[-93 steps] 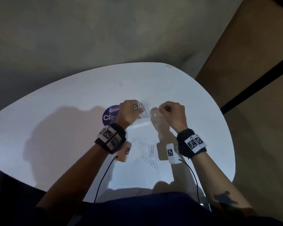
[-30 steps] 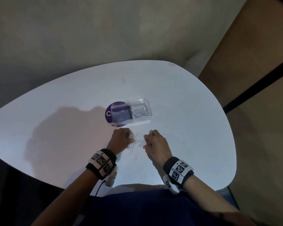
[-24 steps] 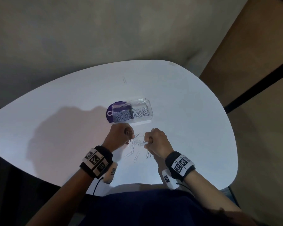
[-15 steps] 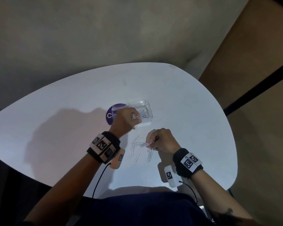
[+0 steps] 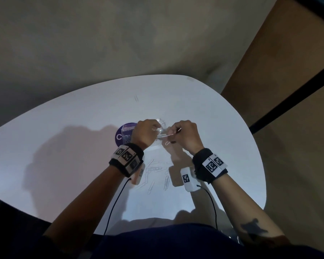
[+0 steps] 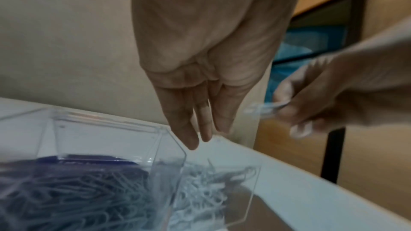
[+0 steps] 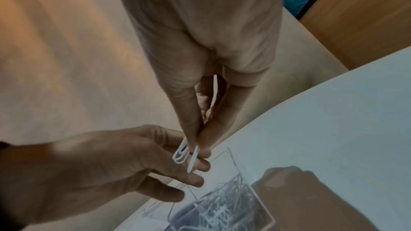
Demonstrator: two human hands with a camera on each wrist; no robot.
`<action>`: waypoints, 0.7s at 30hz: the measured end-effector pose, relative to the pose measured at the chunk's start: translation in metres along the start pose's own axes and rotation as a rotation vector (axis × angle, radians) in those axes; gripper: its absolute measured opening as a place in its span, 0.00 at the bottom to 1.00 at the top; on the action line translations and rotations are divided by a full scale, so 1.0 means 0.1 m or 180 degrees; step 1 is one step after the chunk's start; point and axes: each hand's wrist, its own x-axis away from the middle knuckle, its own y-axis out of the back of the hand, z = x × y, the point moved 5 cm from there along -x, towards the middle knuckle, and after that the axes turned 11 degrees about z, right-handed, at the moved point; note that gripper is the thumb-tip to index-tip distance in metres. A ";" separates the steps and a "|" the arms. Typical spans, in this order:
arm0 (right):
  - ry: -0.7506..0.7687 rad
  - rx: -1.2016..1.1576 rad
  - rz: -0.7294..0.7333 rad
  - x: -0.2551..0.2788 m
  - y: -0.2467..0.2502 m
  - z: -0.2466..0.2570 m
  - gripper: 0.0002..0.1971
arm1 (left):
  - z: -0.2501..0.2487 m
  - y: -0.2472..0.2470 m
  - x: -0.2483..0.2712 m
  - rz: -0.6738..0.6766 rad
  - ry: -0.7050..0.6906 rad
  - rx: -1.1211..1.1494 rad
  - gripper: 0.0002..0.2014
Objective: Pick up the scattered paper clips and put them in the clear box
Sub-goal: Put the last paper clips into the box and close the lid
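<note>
The clear box (image 5: 162, 126), split in two compartments holding many paper clips, stands mid-table, mostly hidden behind both hands. My left hand (image 5: 153, 130) hangs over it with straight fingers (image 6: 191, 140) pointing down at the divider and holding nothing. My right hand (image 5: 173, 135) is just right of it, above the box's right end. Its thumb and forefinger pinch a couple of white paper clips (image 7: 184, 154), also seen blurred in the left wrist view (image 6: 264, 110). Several loose clips (image 5: 153, 169) lie on the table nearer me.
A round purple label (image 5: 123, 136) lies under the box's left end. One stray clip (image 5: 136, 98) sits far back on the white table (image 5: 64, 146). The table's curved right edge (image 5: 258, 157) borders a wooden floor.
My right hand has risen from the loose pile to the box with clips pinched. My left hand, which held a clip over the box, has straightened its fingers and holds nothing.
</note>
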 end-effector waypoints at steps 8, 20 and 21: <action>0.0115 0.0523 0.0101 -0.48 -0.30 0.11 0.09 | 0.20 0.27 0.50 -0.0493 -0.0040 -0.0250 0.10; 0.0169 0.2035 0.1550 0.39 -0.51 -0.62 0.41 | 0.60 -0.47 1.20 0.1499 0.0264 -0.1324 0.29; 0.0181 0.2077 0.1586 0.46 -0.58 -0.68 0.44 | 0.58 -0.51 1.22 0.1495 0.0168 -0.1250 0.29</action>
